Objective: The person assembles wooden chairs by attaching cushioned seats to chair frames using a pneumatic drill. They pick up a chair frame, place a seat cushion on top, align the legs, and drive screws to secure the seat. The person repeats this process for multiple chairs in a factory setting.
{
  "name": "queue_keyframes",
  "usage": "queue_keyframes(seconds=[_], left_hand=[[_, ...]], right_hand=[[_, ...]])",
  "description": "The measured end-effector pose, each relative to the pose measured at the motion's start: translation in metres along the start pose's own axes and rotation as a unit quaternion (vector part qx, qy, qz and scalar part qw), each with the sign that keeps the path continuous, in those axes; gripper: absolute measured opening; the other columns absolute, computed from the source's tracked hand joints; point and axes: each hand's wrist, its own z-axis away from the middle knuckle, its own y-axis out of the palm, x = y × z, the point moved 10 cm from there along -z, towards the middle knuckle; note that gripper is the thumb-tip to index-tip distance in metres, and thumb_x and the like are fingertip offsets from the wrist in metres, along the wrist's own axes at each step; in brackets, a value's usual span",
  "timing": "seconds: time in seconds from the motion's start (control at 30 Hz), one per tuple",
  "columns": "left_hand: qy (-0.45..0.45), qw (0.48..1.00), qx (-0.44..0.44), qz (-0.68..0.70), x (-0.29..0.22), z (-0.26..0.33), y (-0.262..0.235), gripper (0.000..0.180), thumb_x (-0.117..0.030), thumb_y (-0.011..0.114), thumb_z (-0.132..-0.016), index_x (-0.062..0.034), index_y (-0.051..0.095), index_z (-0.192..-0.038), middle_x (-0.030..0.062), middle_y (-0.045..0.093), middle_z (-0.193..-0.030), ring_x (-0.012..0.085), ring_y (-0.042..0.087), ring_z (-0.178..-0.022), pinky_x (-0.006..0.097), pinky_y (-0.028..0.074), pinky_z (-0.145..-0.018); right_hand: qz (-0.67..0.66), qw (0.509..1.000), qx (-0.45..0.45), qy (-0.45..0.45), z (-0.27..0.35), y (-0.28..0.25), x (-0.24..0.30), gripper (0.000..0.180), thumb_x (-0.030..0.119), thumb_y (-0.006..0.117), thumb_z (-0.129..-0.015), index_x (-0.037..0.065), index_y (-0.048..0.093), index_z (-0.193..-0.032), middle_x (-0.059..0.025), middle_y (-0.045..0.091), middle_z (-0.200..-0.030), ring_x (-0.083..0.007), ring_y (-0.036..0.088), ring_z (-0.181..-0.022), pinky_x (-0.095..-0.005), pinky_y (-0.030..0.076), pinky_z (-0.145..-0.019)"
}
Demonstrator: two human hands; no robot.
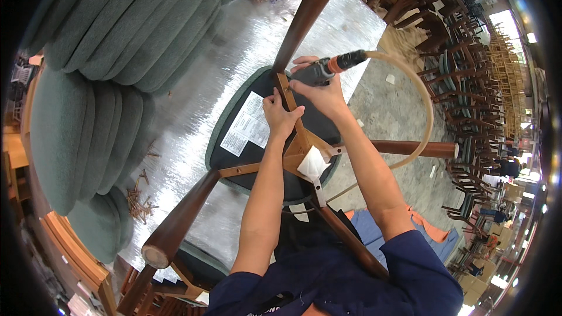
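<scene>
An upside-down chair with a green padded seat (216, 140) and dark brown legs lies in front of me. Across its black underside run light wooden rails (289, 95), with white printed labels (249, 123) beside them. My right hand (328, 95) is wrapped round a grey and orange air screwdriver (316, 72), its nose pointing left toward the far rail; the tip is hard to make out. My left hand (281, 116) grips that same rail, thumb and fingers on opposite sides. Crumpled white paper (314, 164) sits where the rails meet.
Tall stacks of green seat pads (88, 134) stand at left on the plastic-wrapped table (181, 117). Near them lies a pile of screws (140, 203). A tan air hose (430, 105) loops at right from the tool. Many stacked chairs (465, 99) fill the right side.
</scene>
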Motion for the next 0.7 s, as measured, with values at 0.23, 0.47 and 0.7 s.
queue_keyframes(seconds=[0.23, 0.47, 0.7], left_hand=[[0.009, 1.000, 0.008, -0.006, 0.002, -0.001, 0.002, 0.121, -0.042, 0.093, -0.066, 0.0121, 0.037, -0.158, 0.0223, 0.046, -0.128, 0.0381, 0.046, -0.123, 0.043, 0.042, -0.110], [0.023, 1.000, -0.011, -0.011, 0.000, 0.000, -0.001, 0.116, -0.038, 0.093, -0.066, 0.0128, 0.039, -0.156, 0.0225, 0.047, -0.126, 0.0382, 0.048, -0.119, 0.044, 0.043, -0.107], [0.044, 0.998, -0.041, -0.018, -0.004, 0.001, -0.003, 0.114, -0.035, 0.094, -0.065, 0.0109, 0.041, -0.155, 0.0201, 0.048, -0.123, 0.0379, 0.049, -0.116, 0.044, 0.045, -0.104]], right_hand=[[0.050, 0.999, 0.010, -0.004, 0.010, 0.007, 0.007, 0.046, 0.002, 0.083, -0.080, 0.003, 0.068, -0.123, -0.0050, 0.075, -0.110, -0.0140, 0.071, -0.102, -0.0303, 0.057, -0.091], [-0.026, 0.984, -0.137, 0.112, 0.005, -0.012, -0.011, 0.047, 0.002, 0.083, -0.081, 0.002, 0.068, -0.125, -0.0026, 0.075, -0.102, -0.0116, 0.071, -0.091, -0.0290, 0.058, -0.083], [0.050, 0.998, 0.021, -0.039, 0.005, 0.018, 0.009, 0.048, 0.001, 0.085, -0.081, 0.005, 0.067, -0.125, -0.0027, 0.074, -0.111, -0.0104, 0.066, -0.106, -0.0291, 0.055, -0.093]])
